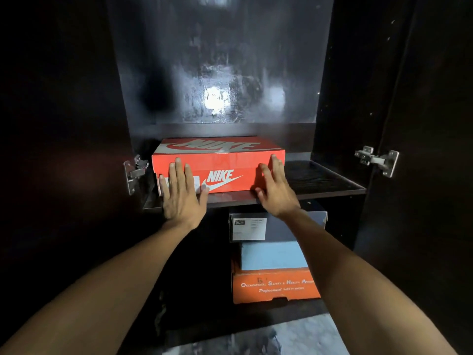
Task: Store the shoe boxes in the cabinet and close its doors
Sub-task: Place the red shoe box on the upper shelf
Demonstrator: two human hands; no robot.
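1. Two bare forearms come in from the bottom corners; no sleeve shows on either one.
2. The left hand (pixel 183 194) wears no ring, glove or watch.
3. The right hand (pixel 275 192) is equally unadorned, with short, unpainted nails on the visible fingers.

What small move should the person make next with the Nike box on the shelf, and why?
Probably a short push straight back. Both the left hand and the right hand lie flat against the front face of the red Nike shoe box, which sits close to the front edge of the shelf, with free depth behind it. The cabinet doors look open.
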